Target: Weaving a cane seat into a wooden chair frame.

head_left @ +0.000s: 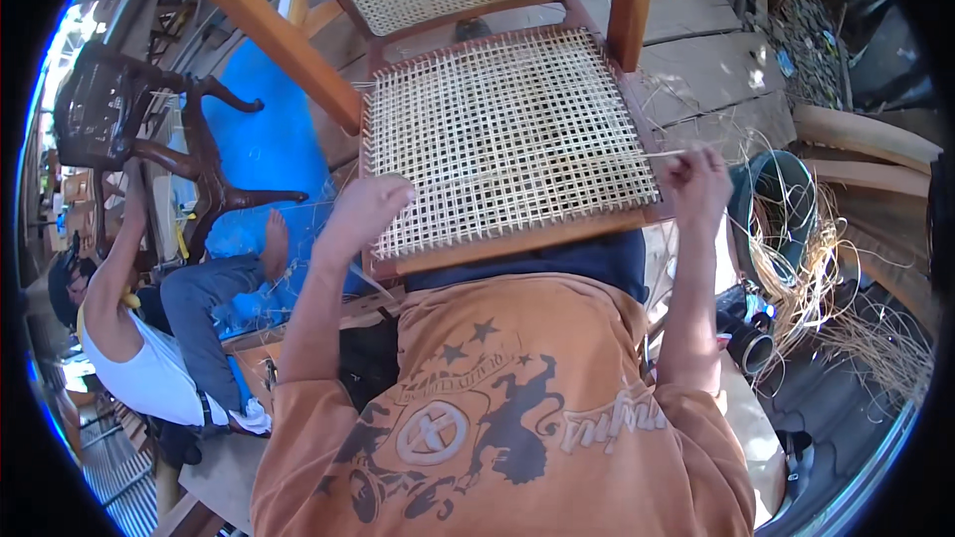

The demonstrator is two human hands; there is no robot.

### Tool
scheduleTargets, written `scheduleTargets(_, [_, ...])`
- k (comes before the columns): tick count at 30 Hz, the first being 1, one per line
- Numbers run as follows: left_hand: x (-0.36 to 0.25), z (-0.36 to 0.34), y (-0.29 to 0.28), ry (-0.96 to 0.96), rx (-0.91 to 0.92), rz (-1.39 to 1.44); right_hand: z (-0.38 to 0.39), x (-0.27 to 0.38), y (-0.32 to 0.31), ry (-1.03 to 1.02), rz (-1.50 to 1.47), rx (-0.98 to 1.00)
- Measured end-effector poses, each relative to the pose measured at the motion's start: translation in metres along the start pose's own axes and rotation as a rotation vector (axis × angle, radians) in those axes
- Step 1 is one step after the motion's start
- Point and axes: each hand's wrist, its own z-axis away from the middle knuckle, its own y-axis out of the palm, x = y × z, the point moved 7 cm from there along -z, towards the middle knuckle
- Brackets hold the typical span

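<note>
A wooden chair with a woven cane seat (507, 129) stands against my lap, its open square weave edged with short strand ends. At the seat's right edge, my right hand (699, 182) is closed, pinching a thin pale cane strand (662, 153). That strand runs leftward across the weave toward my left hand (366, 211). Over the seat's left edge, my left hand is curled with its thumb on top of the weave. Its other fingers are mostly hidden, and what they grip cannot be made out.
Loose cane strands (811, 268) spill from a dark green container (771, 204) at right. Curved wooden pieces (865, 139) lie beyond it. On the left, a co-worker (149, 358) sits by a dark carved wooden piece (189, 154) on a blue sheet (264, 114). The chair's armrest (274, 35) juts up left.
</note>
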Motion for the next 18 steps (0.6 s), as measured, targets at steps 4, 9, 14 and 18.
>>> scheduleTargets(4, [0.042,0.012,-0.054,-0.06,-0.208,-0.212,-0.047,0.029,-0.082,-0.013,-0.414,0.139])
scheduleTargets(9, [0.085,0.042,-0.101,-0.223,-0.35,0.183,-0.09,0.074,-0.232,-0.085,-0.611,0.074])
scheduleTargets(14, [0.088,0.058,-0.105,-0.322,-0.02,0.94,-0.109,0.121,-0.373,-0.297,-0.259,-0.175])
scheduleTargets(18, [0.079,0.047,-0.1,-0.233,0.144,0.549,-0.121,0.142,-0.464,-0.304,-0.222,-0.153])
